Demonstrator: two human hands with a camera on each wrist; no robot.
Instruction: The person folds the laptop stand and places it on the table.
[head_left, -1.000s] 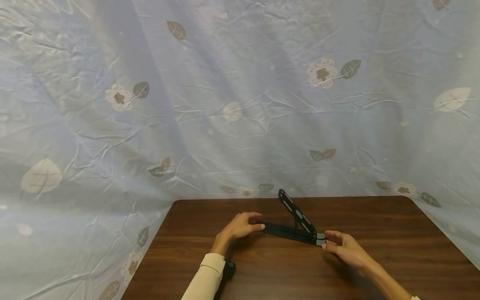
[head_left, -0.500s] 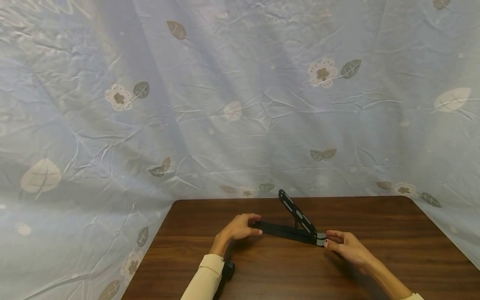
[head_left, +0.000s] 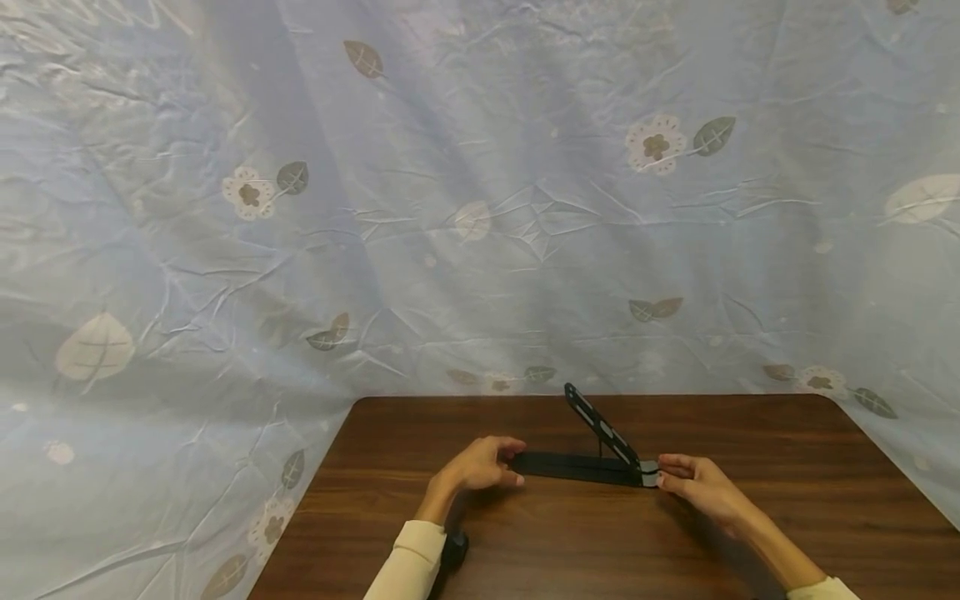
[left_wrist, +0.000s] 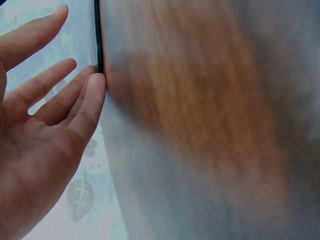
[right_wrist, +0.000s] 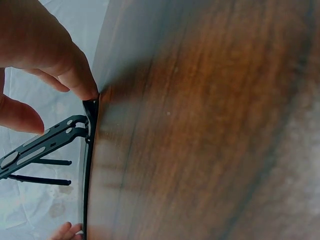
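Observation:
A black folding laptop stand point(head_left: 577, 468) with grey pads lies on the wooden table in the head view. Its slotted upper arm point(head_left: 602, 427) is raised at a slant on thin struts, which show in the right wrist view. My left hand point(head_left: 480, 464) is at the base's left end. In the left wrist view its straight fingertips touch the stand's dark edge point(left_wrist: 99, 40), with the thumb held apart. At the hinged end, my right hand point(head_left: 701, 483) has a fingertip against the base's tip point(right_wrist: 90, 107). The right thumb point(right_wrist: 22, 116) is spread away from that fingertip.
The brown wooden table point(head_left: 795, 467) has rounded far corners. A pale blue curtain point(head_left: 480, 275) with leaf and flower prints hangs right behind it and along the left side. A small dark object point(head_left: 453, 550) shows beside the left sleeve.
The stand has turned slightly, its left end coming nearer to me. My left thumb has moved toward me with it, off the stand's top. The head view has shifted a little.

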